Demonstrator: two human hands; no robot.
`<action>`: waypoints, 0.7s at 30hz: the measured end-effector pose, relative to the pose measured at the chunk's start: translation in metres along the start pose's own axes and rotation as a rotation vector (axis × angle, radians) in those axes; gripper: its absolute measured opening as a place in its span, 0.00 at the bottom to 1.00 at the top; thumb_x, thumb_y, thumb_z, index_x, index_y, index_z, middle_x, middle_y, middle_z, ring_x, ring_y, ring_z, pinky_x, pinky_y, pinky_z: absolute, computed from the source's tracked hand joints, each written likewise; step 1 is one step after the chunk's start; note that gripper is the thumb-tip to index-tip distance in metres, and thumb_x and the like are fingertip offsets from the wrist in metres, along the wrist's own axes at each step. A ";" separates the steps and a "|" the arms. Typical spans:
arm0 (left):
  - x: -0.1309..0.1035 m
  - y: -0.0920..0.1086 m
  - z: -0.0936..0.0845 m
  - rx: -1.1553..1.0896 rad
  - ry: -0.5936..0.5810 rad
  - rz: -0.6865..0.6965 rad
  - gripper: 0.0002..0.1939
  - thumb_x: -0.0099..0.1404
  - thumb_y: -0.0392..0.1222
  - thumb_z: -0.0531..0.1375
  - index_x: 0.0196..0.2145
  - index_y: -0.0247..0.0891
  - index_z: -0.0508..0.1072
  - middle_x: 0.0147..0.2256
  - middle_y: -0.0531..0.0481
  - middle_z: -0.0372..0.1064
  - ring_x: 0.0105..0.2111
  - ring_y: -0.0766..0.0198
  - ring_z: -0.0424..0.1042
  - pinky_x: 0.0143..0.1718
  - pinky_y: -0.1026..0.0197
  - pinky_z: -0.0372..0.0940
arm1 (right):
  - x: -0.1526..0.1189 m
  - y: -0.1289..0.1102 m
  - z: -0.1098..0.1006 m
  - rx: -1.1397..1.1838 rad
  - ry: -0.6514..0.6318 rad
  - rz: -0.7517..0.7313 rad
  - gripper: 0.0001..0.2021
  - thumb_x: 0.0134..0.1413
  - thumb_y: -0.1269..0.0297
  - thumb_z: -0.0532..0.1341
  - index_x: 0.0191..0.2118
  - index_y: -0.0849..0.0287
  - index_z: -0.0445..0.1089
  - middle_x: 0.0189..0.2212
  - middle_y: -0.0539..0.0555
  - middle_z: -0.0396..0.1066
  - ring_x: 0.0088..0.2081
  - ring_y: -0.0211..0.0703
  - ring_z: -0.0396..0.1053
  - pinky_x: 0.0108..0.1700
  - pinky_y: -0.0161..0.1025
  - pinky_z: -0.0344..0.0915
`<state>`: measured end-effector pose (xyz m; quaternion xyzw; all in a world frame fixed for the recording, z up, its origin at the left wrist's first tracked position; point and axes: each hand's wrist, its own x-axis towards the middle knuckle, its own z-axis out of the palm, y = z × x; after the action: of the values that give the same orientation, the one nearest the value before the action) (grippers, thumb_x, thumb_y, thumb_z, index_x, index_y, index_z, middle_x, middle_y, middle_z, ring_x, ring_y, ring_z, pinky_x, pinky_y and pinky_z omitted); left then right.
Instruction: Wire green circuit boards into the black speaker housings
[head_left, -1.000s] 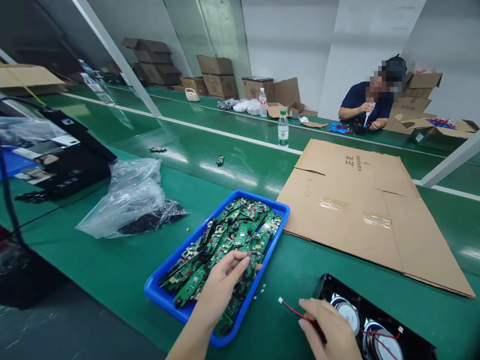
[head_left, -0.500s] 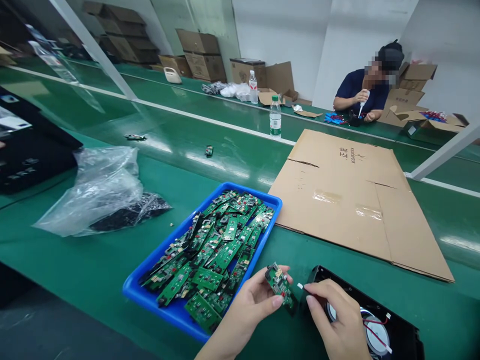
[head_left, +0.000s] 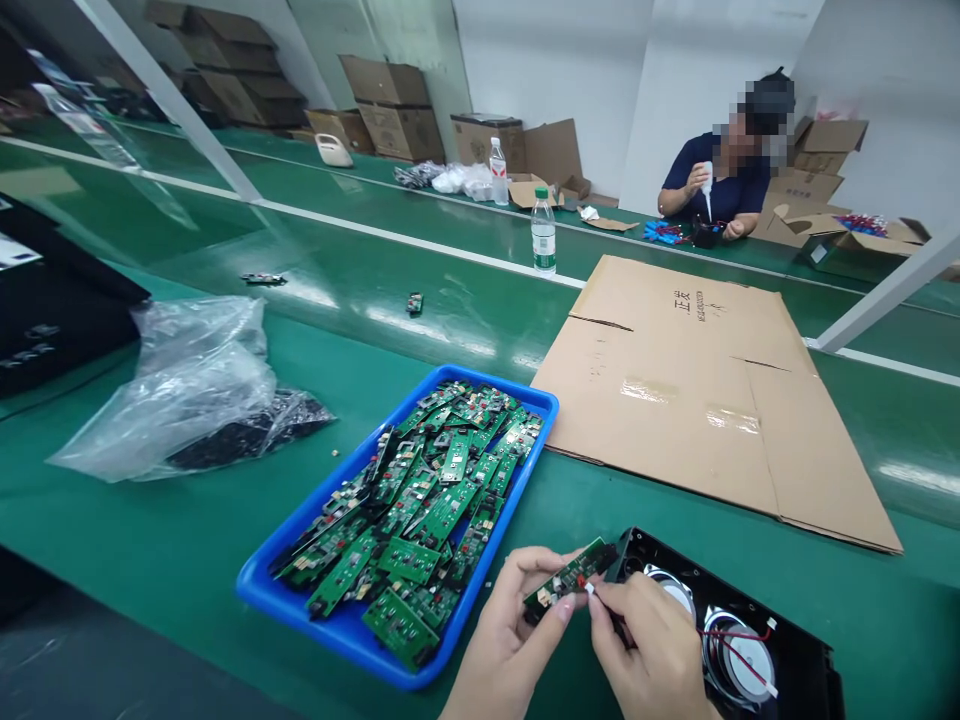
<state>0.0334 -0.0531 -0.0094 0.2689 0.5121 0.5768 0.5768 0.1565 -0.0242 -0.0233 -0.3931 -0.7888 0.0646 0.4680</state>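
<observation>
Thumb and fingers of the person's bare left hand (head_left: 511, 628) are gripping a narrow green circuit board (head_left: 564, 582), which is tilting above the near green tabletop (head_left: 577, 490), between a blue plastic tray (head_left: 330, 640) on the left and a black speaker casing (head_left: 804, 652) on the right. The right hand (head_left: 652, 628) is pinching a small white plastic plug (head_left: 589, 589) right at the board's edge; whether it is sitting in a socket cannot be told. The casing is lying open, showing two round speakers (head_left: 744, 665). The tray is holding a heap of green boards (head_left: 444, 510). Beyond the casing, a flattened brown cardboard sheet (head_left: 697, 400) is lying; left of the tray, a clear plastic bag (head_left: 202, 385) is slumping. Farther off, a clear green-capped bottle (head_left: 543, 240) is standing. At the far right, a co-worker (head_left: 679, 190) is holding a white nozzle bottle (head_left: 707, 182).
</observation>
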 end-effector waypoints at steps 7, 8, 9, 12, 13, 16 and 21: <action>0.003 -0.007 -0.008 0.212 -0.125 0.036 0.12 0.60 0.43 0.61 0.42 0.47 0.77 0.44 0.49 0.75 0.46 0.56 0.73 0.46 0.64 0.68 | 0.002 0.001 -0.001 -0.049 0.002 -0.062 0.10 0.62 0.73 0.52 0.30 0.62 0.65 0.18 0.49 0.63 0.19 0.34 0.59 0.22 0.33 0.56; 0.003 -0.009 -0.007 0.198 -0.114 0.054 0.11 0.60 0.43 0.61 0.42 0.47 0.77 0.44 0.50 0.76 0.45 0.56 0.73 0.46 0.64 0.68 | 0.002 0.001 0.000 -0.051 0.004 -0.061 0.10 0.62 0.73 0.52 0.29 0.62 0.65 0.18 0.49 0.63 0.19 0.34 0.59 0.22 0.33 0.56; 0.002 -0.011 -0.007 0.177 -0.100 0.072 0.11 0.60 0.43 0.61 0.42 0.48 0.77 0.44 0.50 0.76 0.45 0.57 0.73 0.45 0.65 0.68 | 0.002 0.001 0.000 -0.051 0.007 -0.059 0.10 0.62 0.73 0.52 0.29 0.62 0.65 0.18 0.49 0.63 0.19 0.34 0.59 0.22 0.33 0.56; 0.002 -0.014 -0.007 0.135 -0.112 0.081 0.11 0.61 0.44 0.62 0.42 0.49 0.77 0.45 0.51 0.75 0.45 0.58 0.73 0.46 0.66 0.68 | 0.001 0.002 0.000 -0.057 -0.001 -0.054 0.10 0.62 0.73 0.52 0.29 0.61 0.65 0.18 0.48 0.62 0.19 0.34 0.58 0.22 0.33 0.55; 0.002 -0.015 -0.007 0.131 -0.137 0.070 0.11 0.61 0.44 0.62 0.42 0.49 0.77 0.45 0.50 0.75 0.45 0.58 0.73 0.46 0.66 0.68 | 0.001 0.002 0.000 -0.058 -0.005 -0.052 0.10 0.62 0.73 0.52 0.29 0.61 0.65 0.18 0.48 0.62 0.19 0.34 0.58 0.22 0.33 0.55; 0.002 -0.017 -0.005 0.081 -0.127 0.061 0.11 0.58 0.46 0.64 0.41 0.48 0.78 0.43 0.50 0.76 0.45 0.58 0.73 0.46 0.66 0.68 | -0.001 0.002 0.001 -0.063 -0.011 -0.049 0.10 0.62 0.73 0.52 0.29 0.61 0.64 0.18 0.48 0.61 0.19 0.34 0.58 0.22 0.33 0.54; 0.000 -0.025 0.001 -0.072 0.017 0.053 0.13 0.53 0.50 0.68 0.37 0.45 0.79 0.40 0.48 0.77 0.44 0.55 0.74 0.44 0.66 0.69 | -0.003 0.000 0.001 -0.055 -0.003 -0.033 0.11 0.62 0.73 0.52 0.28 0.61 0.62 0.18 0.48 0.61 0.19 0.33 0.58 0.22 0.32 0.55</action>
<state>0.0437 -0.0581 -0.0315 0.2564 0.4886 0.6122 0.5663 0.1567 -0.0258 -0.0258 -0.3926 -0.7974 0.0357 0.4568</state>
